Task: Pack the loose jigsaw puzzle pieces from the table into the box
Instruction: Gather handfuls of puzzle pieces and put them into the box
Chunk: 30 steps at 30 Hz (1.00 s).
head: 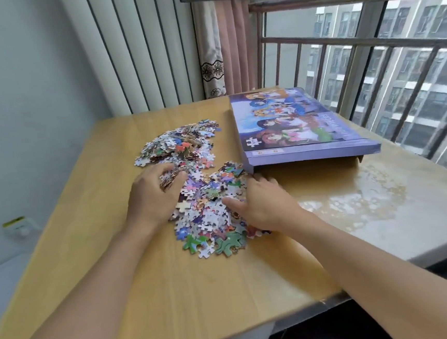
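Left hand (155,194) grips a clump of puzzle pieces (200,198); right hand (260,204) lies flat on the pile, mid-desk (116,259). Box (302,124) at far-right edge w/ lid on. Risk: overfull handful sheds pieces; nowhere to drop them.

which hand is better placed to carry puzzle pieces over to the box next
Left hand: it already holds a bunch from the colourful loose jigsaw pieces. Right hand lies flat, though nearer the purple cardboard box.

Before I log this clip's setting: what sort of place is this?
Probably a high-rise flat, at a wooden table by a barred window. Apartment blocks show outside, a curtain hangs alongside, and puzzle pieces cover the table.
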Available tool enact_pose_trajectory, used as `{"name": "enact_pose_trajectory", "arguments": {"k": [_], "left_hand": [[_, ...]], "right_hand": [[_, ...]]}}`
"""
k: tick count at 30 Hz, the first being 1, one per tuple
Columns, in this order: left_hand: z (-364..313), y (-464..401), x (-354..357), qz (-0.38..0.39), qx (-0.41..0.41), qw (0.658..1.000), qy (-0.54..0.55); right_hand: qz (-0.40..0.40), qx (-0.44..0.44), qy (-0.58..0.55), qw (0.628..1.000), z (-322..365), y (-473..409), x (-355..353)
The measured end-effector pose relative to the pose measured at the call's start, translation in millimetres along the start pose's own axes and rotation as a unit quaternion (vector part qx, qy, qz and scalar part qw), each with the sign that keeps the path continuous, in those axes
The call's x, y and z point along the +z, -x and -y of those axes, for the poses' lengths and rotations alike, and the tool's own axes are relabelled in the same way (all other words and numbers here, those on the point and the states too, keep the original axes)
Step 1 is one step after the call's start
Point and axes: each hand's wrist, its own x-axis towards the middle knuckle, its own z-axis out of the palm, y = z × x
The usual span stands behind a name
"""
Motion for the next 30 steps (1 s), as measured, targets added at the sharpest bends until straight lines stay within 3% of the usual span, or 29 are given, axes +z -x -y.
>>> {"name": "enact_pose_trajectory", "arguments": {"k": [4, 8, 10, 13, 15, 18, 20, 24, 30], "left_hand": [[0.0, 10.0, 13.2, 0.081, -0.014, 0.996, 0.039], [-3.5, 5.0, 14.0, 0.056, -0.015, 0.996, 0.073], [-2.9, 3.4, 10.2, 0.044, -0.017, 0.995, 0.088], [-2.3, 3.2, -4.6, 0.049, -0.004, 0.998, 0.049], [1.4, 2.5, -24.7, 0.133, -0.007, 0.991, -0.020], [5.4, 5.1, -44.2, 0.333, -0.026, 0.935, -0.120], [5.5, 9.7, -39.3, 0.375, 0.005, 0.904, -0.205], [7.1, 10.5, -24.4, 0.332, 0.026, 0.922, -0.199], [11.0, 11.0, -4.7, 0.253, 0.038, 0.953, -0.163]], "right_hand": [[-0.042, -0.017, -0.129, 0.991, 9.7, 2.9, -2.4], [-0.073, -0.045, -0.077, 0.993, 17.2, -2.6, -20.5], [-0.025, -0.061, -0.055, 0.996, 25.6, -10.9, -28.1], [0.121, -0.035, 0.001, 0.992, 39.9, -29.7, -38.4], [0.175, -0.010, 0.034, 0.984, 45.2, -43.0, -44.5], [0.234, 0.012, 0.027, 0.972, 47.2, -56.6, -49.3], [0.240, 0.019, -0.003, 0.971, 47.3, -60.8, -48.8], [0.214, 0.040, -0.023, 0.976, 48.0, -60.4, -48.7], [0.254, 0.046, 0.021, 0.966, 70.0, -57.6, -43.3]]}}
